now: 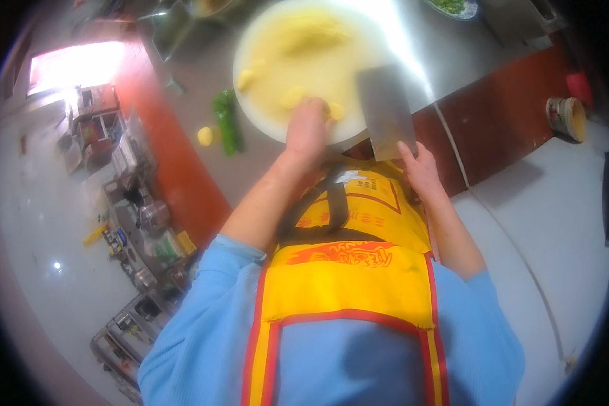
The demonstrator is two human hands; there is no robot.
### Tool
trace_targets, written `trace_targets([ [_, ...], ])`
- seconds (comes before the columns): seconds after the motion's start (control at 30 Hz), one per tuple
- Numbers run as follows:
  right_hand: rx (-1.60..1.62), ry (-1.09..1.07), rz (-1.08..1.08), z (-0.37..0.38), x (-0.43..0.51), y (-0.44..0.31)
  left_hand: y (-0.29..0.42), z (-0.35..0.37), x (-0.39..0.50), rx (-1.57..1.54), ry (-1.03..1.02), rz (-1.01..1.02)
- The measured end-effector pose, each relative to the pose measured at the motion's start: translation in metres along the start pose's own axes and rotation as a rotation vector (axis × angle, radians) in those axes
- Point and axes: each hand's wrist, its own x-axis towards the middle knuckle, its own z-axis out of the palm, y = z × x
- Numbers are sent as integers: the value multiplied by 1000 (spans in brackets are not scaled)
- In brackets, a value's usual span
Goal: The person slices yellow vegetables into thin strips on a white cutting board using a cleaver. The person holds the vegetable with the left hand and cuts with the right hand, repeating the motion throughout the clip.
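A round white cutting board (254, 114) lies before me on a metal counter. A heap of cut yellow pieces (309, 33), which look like peeled potato, sits on its far part. My left hand (309, 127) is at the board's near edge, fingers down among yellow slices (336, 111); whether it grips one is hidden. In my right hand (420, 170) is a cleaver (387, 104), its broad blade beyond the board's right edge. Another yellow chunk (244, 80) rests at the board's left rim.
Left of the board, green peppers (227, 122) and a small yellow piece (205, 136) lie on the metal counter (188, 116). A plate of chopped greens (451, 7) stands far right. A bucket (567, 120) is on the floor at right. Shelves with pots (153, 215) line the left.
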Motion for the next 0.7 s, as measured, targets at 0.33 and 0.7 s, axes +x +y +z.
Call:
trace_targets([
  [0.33, 49, -40, 2, 1, -1, -2, -3, -2, 9, -37, 104, 115],
  [0.7, 0, -14, 9, -1, 1, 2, -52, -44, 34, -55, 20, -200],
])
